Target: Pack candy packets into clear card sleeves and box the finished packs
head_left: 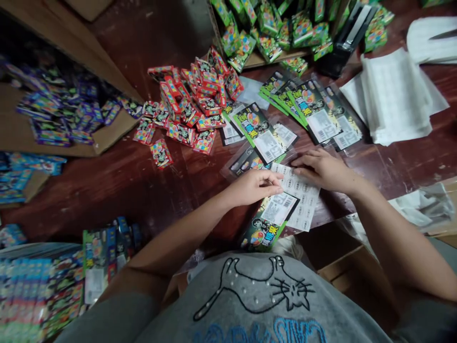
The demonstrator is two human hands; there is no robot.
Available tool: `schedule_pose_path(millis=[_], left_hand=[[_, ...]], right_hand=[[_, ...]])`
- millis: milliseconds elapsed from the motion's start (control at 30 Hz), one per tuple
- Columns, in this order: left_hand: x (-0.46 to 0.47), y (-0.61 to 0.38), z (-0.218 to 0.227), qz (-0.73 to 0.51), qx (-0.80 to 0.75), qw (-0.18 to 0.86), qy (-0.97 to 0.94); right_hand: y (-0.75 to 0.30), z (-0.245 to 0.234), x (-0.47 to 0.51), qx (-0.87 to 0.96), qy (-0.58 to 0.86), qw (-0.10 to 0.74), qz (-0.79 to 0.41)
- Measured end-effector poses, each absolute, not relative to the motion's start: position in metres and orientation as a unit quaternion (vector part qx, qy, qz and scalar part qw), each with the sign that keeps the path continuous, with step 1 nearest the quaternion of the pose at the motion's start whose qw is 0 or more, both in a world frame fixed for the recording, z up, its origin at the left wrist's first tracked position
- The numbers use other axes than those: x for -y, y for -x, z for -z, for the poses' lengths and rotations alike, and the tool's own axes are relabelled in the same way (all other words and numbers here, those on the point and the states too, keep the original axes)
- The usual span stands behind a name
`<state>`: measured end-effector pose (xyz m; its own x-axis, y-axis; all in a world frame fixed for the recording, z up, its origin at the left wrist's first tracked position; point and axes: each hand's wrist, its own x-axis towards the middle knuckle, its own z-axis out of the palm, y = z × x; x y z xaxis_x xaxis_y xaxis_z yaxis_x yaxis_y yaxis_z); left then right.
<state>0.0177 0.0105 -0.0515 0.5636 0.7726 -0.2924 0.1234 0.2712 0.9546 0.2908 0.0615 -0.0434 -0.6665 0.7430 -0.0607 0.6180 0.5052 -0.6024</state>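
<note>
My left hand (252,186) rests with fingers curled on a white sheet of small labels (298,197) and seems to pinch at it. My right hand (323,167) lies on the upper edge of the same sheet, fingers bent and pressed down. The sheet lies over a green printed card in a clear bag (266,224) at the near table edge. Another bagged card (250,161) sits just beyond my hands.
Red candy boxes (193,102) are heaped in the middle of the dark wooden table (107,186). Green boxes (271,33) fill a carton at the back, purple ones (60,109) a carton at left. Bagged cards (314,112) and white label sheets (392,95) lie at right.
</note>
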Motion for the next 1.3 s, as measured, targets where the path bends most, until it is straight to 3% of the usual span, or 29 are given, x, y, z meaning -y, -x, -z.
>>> schedule_pose_path(millis=[233, 433, 633, 767, 900, 1000, 1200, 1300], left_hand=[[-0.014, -0.021, 0.057, -0.249, -0.423, 0.678, -0.547], [-0.014, -0.021, 0.045, -0.228, -0.423, 0.666, -0.57], [-0.011, -0.018, 0.028, -0.218, -0.418, 0.669, -0.574], [-0.008, -0.015, 0.026, -0.231, -0.412, 0.676, -0.565], [-0.007, -0.01, 0.024, -0.258, -0.391, 0.697, -0.543], [-0.004, -0.007, 0.022, -0.27, -0.379, 0.707, -0.532], [0.008, 0.009, 0.021, -0.277, -0.42, 0.67, -0.546], [0.018, 0.046, 0.008, -0.331, -0.493, 0.595, -0.542]], right_hand=[[-0.286, 0.034, -0.05, 0.858, 0.381, 0.142, -0.313], [-0.279, 0.004, -0.025, 0.702, 0.388, 0.235, -0.549], [-0.258, 0.01, -0.023, 0.632, 0.354, 0.207, -0.657], [-0.255, 0.013, -0.015, 0.659, 0.393, 0.242, -0.594], [-0.256, 0.017, 0.005, 0.771, 0.44, 0.282, -0.364], [-0.252, 0.025, 0.021, 0.811, 0.437, 0.291, -0.258], [-0.228, 0.033, 0.035, 0.827, 0.437, 0.261, -0.237], [-0.217, 0.032, 0.041, 0.795, 0.432, 0.309, -0.293]])
